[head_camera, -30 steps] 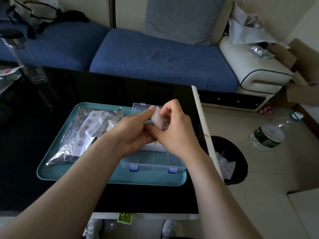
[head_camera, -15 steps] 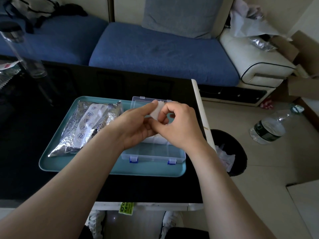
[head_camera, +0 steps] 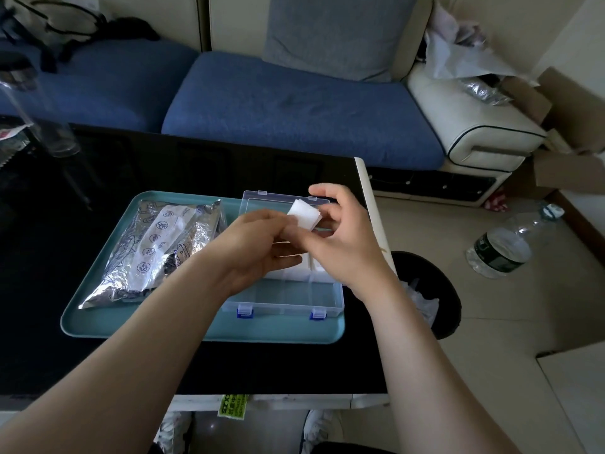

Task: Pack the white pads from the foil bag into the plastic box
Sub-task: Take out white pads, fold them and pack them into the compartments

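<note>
Since 0.5 s ago the white pad has turned face-on. Left hand and right hand each pinch it in a narrow grip at frame centre, above the plastic box, whose middle is hidden.

Foil bag: crinkled, shiny metallic. Plastic box: clear, smooth, blue clips. White pad: matt, soft, fibrous-looking. Tray: teal, smooth, matt. Desk: glossy black. Sofa: blue woven cloth.
</note>
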Motion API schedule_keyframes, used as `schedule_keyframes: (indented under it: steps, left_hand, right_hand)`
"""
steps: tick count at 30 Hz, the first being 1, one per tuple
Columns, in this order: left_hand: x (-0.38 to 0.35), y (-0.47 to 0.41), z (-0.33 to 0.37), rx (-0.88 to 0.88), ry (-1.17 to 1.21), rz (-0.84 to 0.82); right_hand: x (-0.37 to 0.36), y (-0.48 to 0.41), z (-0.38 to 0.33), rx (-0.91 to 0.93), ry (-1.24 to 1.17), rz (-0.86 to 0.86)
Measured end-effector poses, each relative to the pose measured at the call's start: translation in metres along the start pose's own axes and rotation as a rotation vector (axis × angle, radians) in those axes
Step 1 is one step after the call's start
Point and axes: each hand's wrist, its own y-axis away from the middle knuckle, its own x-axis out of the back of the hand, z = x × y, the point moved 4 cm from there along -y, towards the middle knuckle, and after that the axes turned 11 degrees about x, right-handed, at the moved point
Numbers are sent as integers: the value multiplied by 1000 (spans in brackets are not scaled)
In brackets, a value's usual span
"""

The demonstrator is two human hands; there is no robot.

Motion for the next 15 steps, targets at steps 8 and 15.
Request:
schedule_keyframes:
  steps: [8, 15]
  left_hand:
    - [6, 0, 6, -359, -623, 361]
    - [-7, -7, -14, -453, -1252, 227]
  right_hand:
    - [27, -2, 27, -91, 97, 292]
    - [23, 6, 61, -201, 352, 154]
